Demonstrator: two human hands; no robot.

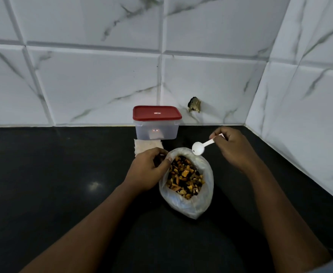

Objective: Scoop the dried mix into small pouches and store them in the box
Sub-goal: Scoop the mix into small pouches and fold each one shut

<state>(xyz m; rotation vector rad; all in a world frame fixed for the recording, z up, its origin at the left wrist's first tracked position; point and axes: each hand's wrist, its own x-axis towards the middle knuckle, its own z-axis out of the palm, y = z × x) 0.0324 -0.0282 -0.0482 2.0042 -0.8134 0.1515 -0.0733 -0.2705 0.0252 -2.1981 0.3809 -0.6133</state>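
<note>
On the dark counter (pixel 43 184), the work is being set out close to the tiled wall (pixel 82 75). Furthest left among the task's things, a small stack of pale pouches (pixel 142 145) is lying flat just in front of the box, its near edge being overlapped by the left hand (pixel 150 168). No pouch is being filled yet.

The near-left rim of the clear bag (pixel 187 203) is being pinched between that hand's thumb and curled fingers. This is judged to be so that the mouth is being held wide and steady for scooping.

Behind, the clear box (pixel 156 131) is sitting against the wall and is being closed off by its red lid (pixel 156 113). Storing is therefore judged not yet begun, and the lid will need removing first.

The dried mix (pixel 185 176), in orange, yellow and dark pieces, is lying inside the open bag, mid-counter, between the two hands.

Just above the bag's far rim, a white scoop (pixel 198 148) is being held with its bowl tilted toward the mix, seemingly empty but for a dark speck. Its handle is being gripped by the right hand (pixel 232 150), fingers closed round it. The hand is being held off to the right, probably so the opening is not being blocked. The hands are apart, one at each side of the bag.
</note>
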